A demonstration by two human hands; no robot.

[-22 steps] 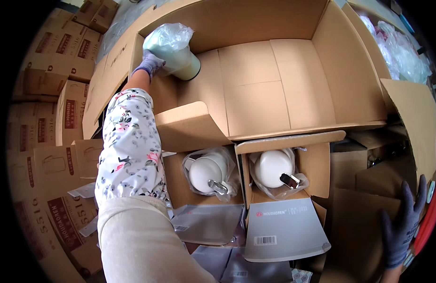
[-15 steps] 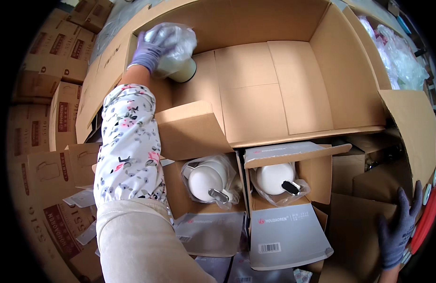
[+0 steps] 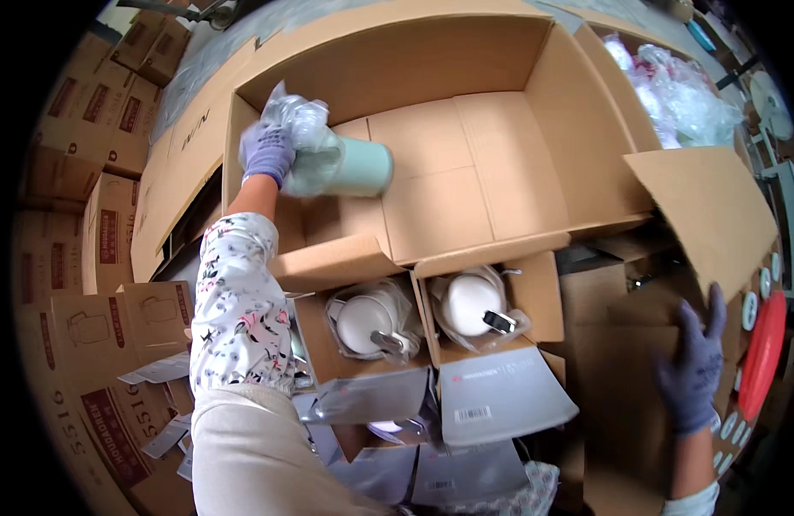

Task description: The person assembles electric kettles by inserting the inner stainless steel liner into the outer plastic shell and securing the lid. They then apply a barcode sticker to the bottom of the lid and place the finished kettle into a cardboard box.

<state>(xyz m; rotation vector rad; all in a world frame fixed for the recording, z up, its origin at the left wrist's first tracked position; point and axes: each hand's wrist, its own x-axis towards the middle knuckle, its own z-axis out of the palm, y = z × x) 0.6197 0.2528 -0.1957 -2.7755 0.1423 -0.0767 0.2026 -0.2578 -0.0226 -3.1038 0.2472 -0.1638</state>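
Observation:
My left hand [image 3: 269, 155], in a purple-grey glove, is closed on the plastic-wrapped end of a pale green jug [image 3: 362, 167]. The jug lies tilted sideways over the left part of a large open carton [image 3: 438, 187], its bare base end pointing right. A crumpled clear plastic bag [image 3: 299, 120] covers its other end. At the lower right my right hand [image 3: 694, 375], gloved alike, holds nothing, its fingers apart. Nearer me, a white jug [image 3: 365, 325] and a second white jug [image 3: 471, 304] with a black-topped lever sit bagged in open small boxes.
Grey printed box flaps [image 3: 505, 391] fold out toward me. Stacked brown cartons [image 3: 113, 232] line the left side. Clear plastic bags [image 3: 685, 96] fill a box at the far right. A raised carton flap [image 3: 706, 215] and a red object [image 3: 762, 354] are on the right.
The jug in my left hand has tipped over, showing more of its green body and swinging its base to the right. My right hand has shifted slightly up and left in view.

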